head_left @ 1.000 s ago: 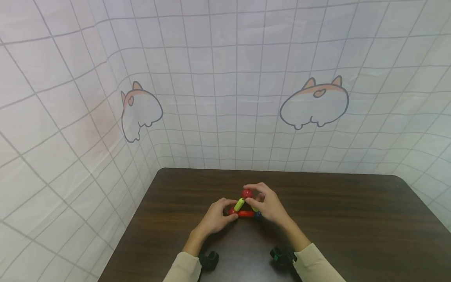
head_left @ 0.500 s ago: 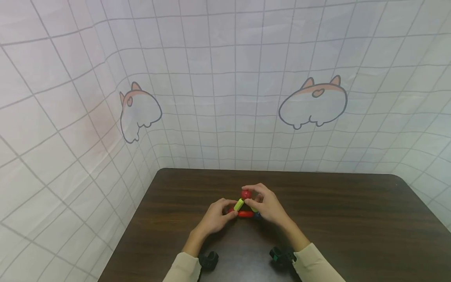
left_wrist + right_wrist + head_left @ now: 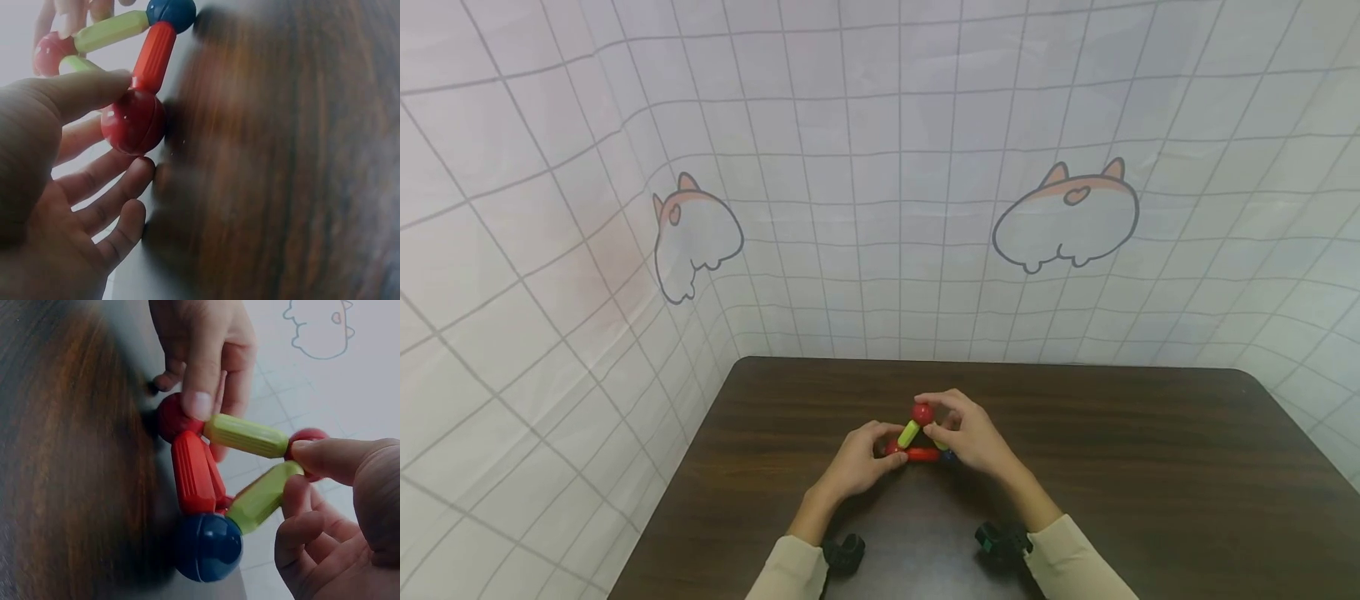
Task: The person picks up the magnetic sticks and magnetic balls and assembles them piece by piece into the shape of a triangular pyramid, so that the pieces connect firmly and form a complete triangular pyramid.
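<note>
A triangle of toy rods and balls stands on the dark table. At its top is a red ball [image 3: 922, 413], pinched between the thumb and fingers of my right hand [image 3: 972, 433]. My left hand [image 3: 856, 460] holds the lower left red ball [image 3: 133, 122], thumb on its near side. Between that ball and a blue ball [image 3: 208, 548] runs a red rod [image 3: 192, 475]. Two yellow-green rods slope up to the top ball: the left rod [image 3: 247, 436] and the right rod [image 3: 265, 497]. Behind, another red rod and red ball [image 3: 224, 502] partly show in the right wrist view.
The brown wooden table [image 3: 1135, 467] has rounded far corners. White grid-patterned curtains [image 3: 865, 208] with cartoon animal prints hang behind and to the left. A black wrist strap [image 3: 846, 555] is below the left wrist, and another strap [image 3: 1000, 543] below the right.
</note>
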Demonstrator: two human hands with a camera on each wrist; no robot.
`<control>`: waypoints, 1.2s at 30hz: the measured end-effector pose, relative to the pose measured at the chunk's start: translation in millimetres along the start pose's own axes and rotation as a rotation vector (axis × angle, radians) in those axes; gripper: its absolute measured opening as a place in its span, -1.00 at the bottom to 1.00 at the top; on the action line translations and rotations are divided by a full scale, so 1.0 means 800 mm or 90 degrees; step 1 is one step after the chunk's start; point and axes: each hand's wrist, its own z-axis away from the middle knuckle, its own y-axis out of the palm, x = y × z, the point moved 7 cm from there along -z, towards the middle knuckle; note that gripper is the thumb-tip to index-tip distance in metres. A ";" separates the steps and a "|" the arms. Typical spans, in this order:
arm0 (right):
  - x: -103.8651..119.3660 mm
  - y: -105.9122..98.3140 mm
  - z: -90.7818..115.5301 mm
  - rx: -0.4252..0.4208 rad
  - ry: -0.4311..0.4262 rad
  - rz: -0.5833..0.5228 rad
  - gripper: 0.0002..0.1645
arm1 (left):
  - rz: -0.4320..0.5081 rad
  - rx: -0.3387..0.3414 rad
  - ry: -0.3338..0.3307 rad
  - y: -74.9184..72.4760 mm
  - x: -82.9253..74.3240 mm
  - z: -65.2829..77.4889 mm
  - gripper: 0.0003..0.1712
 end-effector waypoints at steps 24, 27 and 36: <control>-0.046 -0.032 0.017 0.155 0.037 0.109 -0.72 | -0.026 -0.020 -0.006 0.002 -0.002 -0.008 -0.50; -0.049 -0.029 0.022 0.145 0.040 0.098 -0.74 | -0.031 -0.022 -0.011 0.004 0.000 -0.009 -0.50; -0.054 -0.029 0.025 0.104 0.065 0.079 -0.76 | -0.025 -0.026 -0.047 0.004 0.001 -0.013 -0.49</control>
